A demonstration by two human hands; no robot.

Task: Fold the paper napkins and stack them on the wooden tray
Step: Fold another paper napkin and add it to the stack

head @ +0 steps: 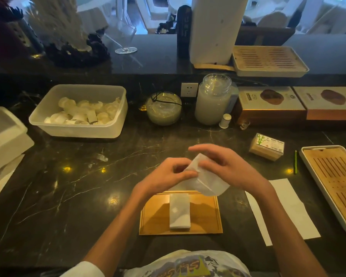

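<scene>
I hold a white paper napkin in the air above the far edge of the wooden tray. My left hand pinches its upper left corner, and my right hand grips its top from the right. The napkin hangs partly folded and curved. On the tray lies a stack of folded napkins, narrow and upright in view, near the tray's middle. A flat unfolded napkin lies on the dark marble counter to the right of the tray.
A slatted tea tray sits at the right edge with a green stick beside it. A small box stands behind. A plastic tub, glass jars and flat boxes line the back. White containers sit far left.
</scene>
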